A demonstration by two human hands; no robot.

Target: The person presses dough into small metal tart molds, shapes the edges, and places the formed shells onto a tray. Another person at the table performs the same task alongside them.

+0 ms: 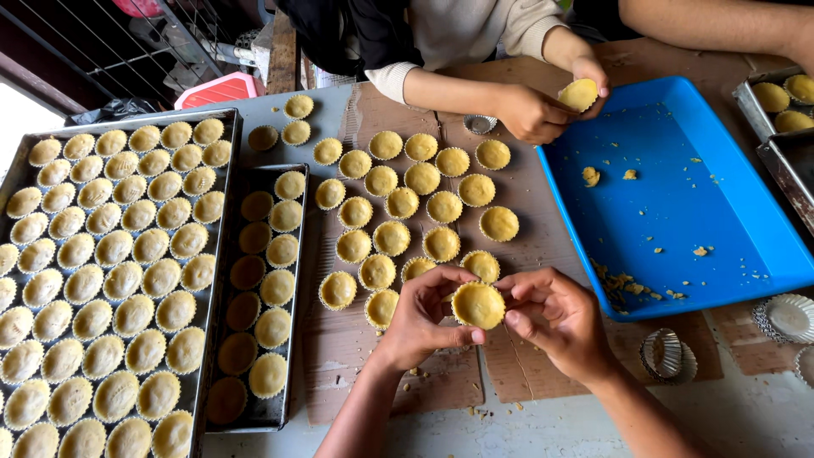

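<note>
Golden dough fills the small fluted tart shell (478,304) pinched between the person's two hands, just above the cardboard-covered table (339,339). The left hand (421,315) curls around the shell's left edge, thumb and fingers closed on it; the right hand (555,315) grips the opposite edge, fingers bent inward and pressing at the rim.

To the right of the right hand sit stacked empty metal moulds (667,356), with more fluted tins (788,317) beyond them. Just past the hands, dough-lined shells (392,238) stand in loose rows on the cardboard. Left of the left hand, a narrow dark baking tray (298,288) holds two columns of filled shells, and further left a large tray (214,280) is packed with paler ones in tight rows.

Beyond the right hand lies a blue plastic tray (678,212) holding only crumbs and scraps of dough. Farther right, metal pans (780,127) contain a few more shells.

At the far side of the table, another person's hands (543,102) hold a second dough-lined shell (578,94), fingers wrapped around it.
</note>
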